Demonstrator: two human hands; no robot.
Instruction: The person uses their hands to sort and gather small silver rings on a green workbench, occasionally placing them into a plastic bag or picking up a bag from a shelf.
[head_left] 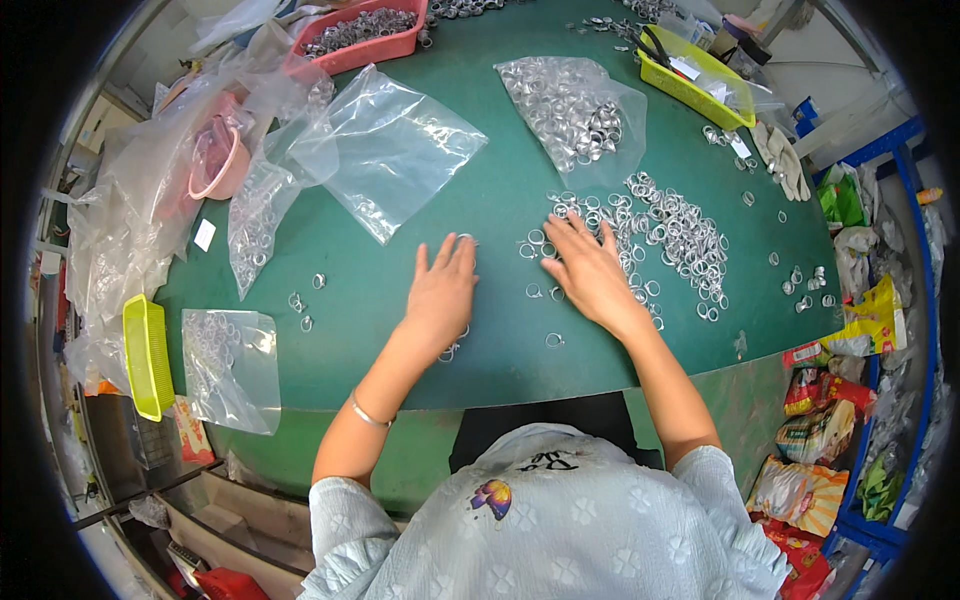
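Note:
My left hand (442, 300) lies palm down on the green table, fingers stretched out, and a few small silver metal rings (450, 350) show from under its edge. To its right, my right hand (594, 280) is spread with its fingertips on the near-left side of a loose heap of the same rings (690, 240). Several single rings (555, 340) are scattered between and below the hands. Whatever is under the palms is hidden. Beyond the heap lies a clear plastic bag (570, 110) full of rings.
A flat clear bag (400, 150) and a ring-filled bag (232, 365) lie at left, near a yellow-green basket (150, 357). Further back are a red tray (360, 50) of rings and a yellow tray (690, 90). Gloves (782, 162) rest at the right edge.

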